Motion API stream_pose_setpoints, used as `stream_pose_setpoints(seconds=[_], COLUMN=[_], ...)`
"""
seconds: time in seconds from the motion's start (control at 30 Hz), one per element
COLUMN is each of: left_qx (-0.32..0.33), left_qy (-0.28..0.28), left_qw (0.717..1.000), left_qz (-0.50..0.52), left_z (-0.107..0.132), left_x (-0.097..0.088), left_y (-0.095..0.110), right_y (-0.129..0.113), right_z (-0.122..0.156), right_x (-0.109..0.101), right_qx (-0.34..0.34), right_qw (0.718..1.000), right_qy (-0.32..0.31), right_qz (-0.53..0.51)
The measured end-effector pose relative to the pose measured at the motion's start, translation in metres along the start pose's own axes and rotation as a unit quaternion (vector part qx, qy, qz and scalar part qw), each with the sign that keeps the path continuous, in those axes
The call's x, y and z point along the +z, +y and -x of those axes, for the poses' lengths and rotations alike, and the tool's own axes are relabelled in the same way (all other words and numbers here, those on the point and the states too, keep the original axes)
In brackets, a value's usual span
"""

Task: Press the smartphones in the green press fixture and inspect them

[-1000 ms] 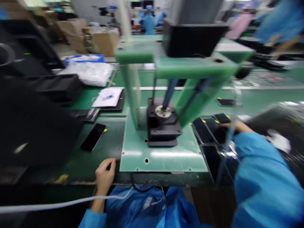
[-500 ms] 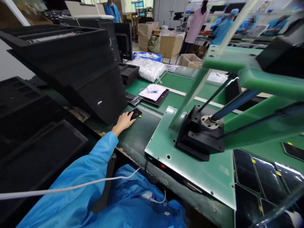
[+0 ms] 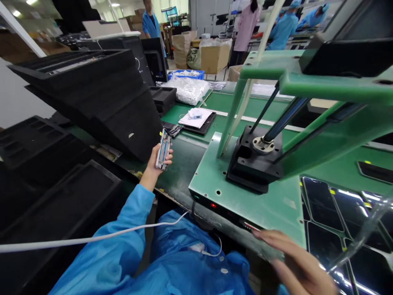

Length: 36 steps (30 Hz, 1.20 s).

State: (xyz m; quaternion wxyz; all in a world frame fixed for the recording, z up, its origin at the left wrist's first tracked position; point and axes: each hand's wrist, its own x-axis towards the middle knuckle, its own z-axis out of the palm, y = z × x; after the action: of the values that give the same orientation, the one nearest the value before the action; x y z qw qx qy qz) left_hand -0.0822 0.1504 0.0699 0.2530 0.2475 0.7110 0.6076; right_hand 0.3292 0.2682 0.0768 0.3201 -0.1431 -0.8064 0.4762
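My left hand (image 3: 154, 160) is closed around a phone (image 3: 164, 150) and tilts it up above the bench's front edge. The phone's silver inner side with blue strips faces me, and a small yellow tab sticks out at its top. My right hand (image 3: 299, 260), somewhat blurred, is at the lower right with thumb and fingers apart. It hovers by the front edge of the green press fixture (image 3: 245, 205), and I make out nothing in it. A black block (image 3: 256, 164) on a metal rod sits on the fixture's base.
Several dark screens (image 3: 325, 205) with yellow tabs lie to the right. Stacked black trays (image 3: 101, 102) rise at the left. White papers (image 3: 196, 119) lie on a dark tray behind the phone. A white cable (image 3: 123, 231) crosses before me. Several people stand in the background.
My left hand has picked the phone up off the bench and turned it so its inner side shows. My right hand has come into view at the lower right. The view has shifted slightly.
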Motion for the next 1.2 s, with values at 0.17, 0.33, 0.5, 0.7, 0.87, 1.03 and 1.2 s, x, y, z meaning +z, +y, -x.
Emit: stream_pose_setpoints(seconds=[0.17, 0.33, 0.5, 0.7, 0.87, 1.03, 1.2], left_qx=[0.045, 0.153, 0.343, 0.389, 0.413, 0.389, 0.414], left_qy=[-0.058, -0.182, -0.231, -0.291, -0.338, -0.363, -0.331], left_qw=[0.985, 0.964, 0.896, 0.783, 0.743, 0.735, 0.723], left_qz=[0.156, 0.117, -0.164, -0.388, -0.404, -0.42, -0.444], left_z=[0.076, 0.112, 0.078, 0.05, 0.05, 0.05, 0.053], left_x=[0.085, 0.14, 0.123, 0.133, 0.13, 0.127, 0.132], left_y=[0.025, 0.031, 0.026, 0.013, 0.015, 0.02, 0.015], right_y=[-0.003, 0.005, 0.016, 0.027, 0.026, 0.026, 0.028], right_z=[-0.039, -0.027, -0.011, -0.034, -0.045, -0.041, -0.041], right_x=[0.07, 0.074, 0.025, -0.005, -0.003, 0.002, 0.004], right_qx=[-0.003, 0.105, 0.172, 0.151, 0.116, 0.168, 0.19], right_qw=[0.995, 0.971, 0.902, 0.864, 0.832, 0.808, 0.805], right_qy=[-0.076, 0.127, 0.28, 0.282, 0.281, 0.351, 0.365], right_qz=[-0.07, -0.171, -0.279, -0.388, -0.464, -0.442, -0.428])
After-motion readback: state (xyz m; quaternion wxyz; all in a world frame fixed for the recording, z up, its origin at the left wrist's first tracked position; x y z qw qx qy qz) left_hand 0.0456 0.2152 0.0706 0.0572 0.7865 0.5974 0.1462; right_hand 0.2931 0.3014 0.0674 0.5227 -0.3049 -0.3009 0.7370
